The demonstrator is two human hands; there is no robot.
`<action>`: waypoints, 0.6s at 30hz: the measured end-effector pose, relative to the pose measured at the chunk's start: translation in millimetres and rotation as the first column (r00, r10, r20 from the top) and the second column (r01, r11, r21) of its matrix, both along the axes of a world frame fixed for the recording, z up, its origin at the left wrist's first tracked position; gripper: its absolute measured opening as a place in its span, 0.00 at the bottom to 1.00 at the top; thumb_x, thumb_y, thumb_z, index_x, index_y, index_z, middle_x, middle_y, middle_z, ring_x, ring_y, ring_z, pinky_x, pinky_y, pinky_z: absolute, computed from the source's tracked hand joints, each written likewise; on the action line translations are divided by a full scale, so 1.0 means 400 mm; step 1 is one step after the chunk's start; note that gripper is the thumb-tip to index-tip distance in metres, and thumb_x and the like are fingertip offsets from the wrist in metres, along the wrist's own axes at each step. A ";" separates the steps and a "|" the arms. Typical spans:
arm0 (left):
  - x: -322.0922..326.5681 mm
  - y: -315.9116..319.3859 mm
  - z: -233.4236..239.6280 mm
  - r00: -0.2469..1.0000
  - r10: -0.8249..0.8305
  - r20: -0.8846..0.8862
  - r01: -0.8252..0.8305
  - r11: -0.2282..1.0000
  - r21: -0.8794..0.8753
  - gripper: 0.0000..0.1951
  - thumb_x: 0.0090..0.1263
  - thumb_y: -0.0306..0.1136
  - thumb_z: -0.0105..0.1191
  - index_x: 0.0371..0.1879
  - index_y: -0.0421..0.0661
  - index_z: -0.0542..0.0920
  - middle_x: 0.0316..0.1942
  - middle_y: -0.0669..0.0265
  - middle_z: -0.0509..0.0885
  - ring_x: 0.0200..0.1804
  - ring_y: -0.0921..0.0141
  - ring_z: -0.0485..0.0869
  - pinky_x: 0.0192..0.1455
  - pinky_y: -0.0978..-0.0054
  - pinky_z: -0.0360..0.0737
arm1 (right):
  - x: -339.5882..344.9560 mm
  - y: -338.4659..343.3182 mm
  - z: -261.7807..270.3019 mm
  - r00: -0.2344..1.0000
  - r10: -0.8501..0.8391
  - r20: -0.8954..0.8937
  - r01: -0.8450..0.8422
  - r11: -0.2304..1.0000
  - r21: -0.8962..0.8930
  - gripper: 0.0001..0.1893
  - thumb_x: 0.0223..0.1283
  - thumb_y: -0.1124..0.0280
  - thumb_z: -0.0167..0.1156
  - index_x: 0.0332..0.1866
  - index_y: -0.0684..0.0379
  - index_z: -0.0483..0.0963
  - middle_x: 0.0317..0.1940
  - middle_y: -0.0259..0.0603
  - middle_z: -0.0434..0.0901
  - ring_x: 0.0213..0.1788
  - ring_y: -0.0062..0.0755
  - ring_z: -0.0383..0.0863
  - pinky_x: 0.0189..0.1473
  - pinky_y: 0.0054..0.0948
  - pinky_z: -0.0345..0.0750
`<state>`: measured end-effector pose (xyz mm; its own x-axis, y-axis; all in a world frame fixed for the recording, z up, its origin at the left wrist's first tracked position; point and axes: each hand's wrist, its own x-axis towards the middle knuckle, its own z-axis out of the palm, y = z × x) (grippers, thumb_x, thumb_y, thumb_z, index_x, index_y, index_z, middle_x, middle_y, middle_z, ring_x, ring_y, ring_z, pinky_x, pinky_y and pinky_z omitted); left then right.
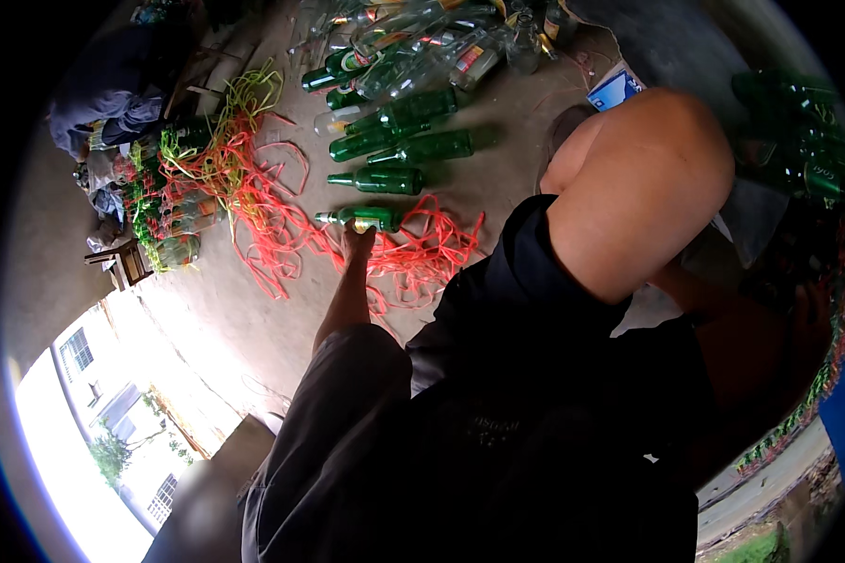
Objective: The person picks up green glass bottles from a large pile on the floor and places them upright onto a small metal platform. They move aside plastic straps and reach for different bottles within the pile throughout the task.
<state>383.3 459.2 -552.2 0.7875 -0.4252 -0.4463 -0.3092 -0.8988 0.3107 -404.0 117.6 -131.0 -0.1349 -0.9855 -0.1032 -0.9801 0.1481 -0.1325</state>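
Note:
My left hand [358, 241] grips a green glass bottle [382, 217] by its labelled body, low over the concrete floor. The bottle lies on its side, its neck pointing left. Loose red plastic strapping [422, 257] is tangled around and below this hand. Just beyond, another green bottle [387, 181] lies on the floor, and several more green bottles [422, 146] lie past it. Deep shade at the right edge hides most of what seems to be my right hand [810, 306]; its grip is unclear.
A heap of clear and green bottles [422, 42] lies at the top. At left, a person in dark clothes [109, 91] bends beside strapped bottles [183, 211]. Yellow-green strapping [250, 105] and a small wooden stool [123, 264] are nearby. My bare knee [648, 155] juts up at right.

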 end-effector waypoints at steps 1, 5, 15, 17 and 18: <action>0.016 0.017 0.014 0.996 -0.019 0.088 0.020 1.000 -0.011 0.40 0.66 0.42 0.71 0.77 0.51 0.69 0.41 0.59 0.88 0.33 0.66 0.87 0.27 0.63 0.88 | 0.003 -0.009 -0.010 1.000 -0.002 0.000 0.002 1.000 0.019 0.23 0.78 0.51 0.59 0.65 0.57 0.82 0.61 0.51 0.86 0.64 0.47 0.84 0.66 0.40 0.78; -0.117 -0.146 0.049 0.956 0.035 -0.290 -0.061 0.995 -0.080 0.41 0.66 0.51 0.69 0.76 0.47 0.70 0.54 0.50 0.89 0.46 0.62 0.90 0.36 0.61 0.90 | -0.034 0.001 0.025 0.993 -0.052 -0.106 0.058 0.997 0.048 0.22 0.78 0.52 0.60 0.65 0.57 0.82 0.61 0.51 0.85 0.63 0.48 0.84 0.65 0.41 0.78; -0.023 -0.007 0.040 0.987 0.092 -0.133 -0.107 0.988 -0.111 0.42 0.64 0.52 0.73 0.78 0.56 0.71 0.49 0.59 0.87 0.39 0.66 0.87 0.39 0.63 0.90 | 0.077 -0.066 -0.038 0.992 0.119 0.042 -0.121 0.991 0.053 0.20 0.79 0.56 0.58 0.63 0.60 0.82 0.56 0.52 0.87 0.57 0.48 0.86 0.59 0.41 0.79; -0.139 -0.114 0.012 0.935 0.140 -0.325 -0.170 0.983 -0.064 0.43 0.61 0.53 0.75 0.74 0.49 0.75 0.55 0.55 0.87 0.49 0.63 0.88 0.49 0.63 0.87 | 0.045 -0.033 -0.004 0.998 0.058 -0.011 -0.058 0.997 0.053 0.20 0.80 0.56 0.57 0.63 0.61 0.81 0.56 0.51 0.86 0.57 0.48 0.86 0.59 0.41 0.78; -0.252 -0.233 0.025 0.865 0.179 -0.469 -0.191 0.981 0.022 0.42 0.60 0.53 0.76 0.73 0.47 0.76 0.57 0.53 0.88 0.53 0.61 0.88 0.56 0.63 0.86 | 0.013 0.007 0.043 0.997 -0.007 -0.071 0.010 0.999 0.037 0.20 0.80 0.56 0.57 0.62 0.61 0.81 0.56 0.51 0.86 0.57 0.49 0.86 0.60 0.41 0.78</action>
<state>282.6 365.9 -542.1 0.5551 -0.3078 -0.7727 0.0487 -0.9154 0.3996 -398.6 120.4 -113.6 -0.1519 -0.9799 -0.1296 -0.9854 0.1603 -0.0567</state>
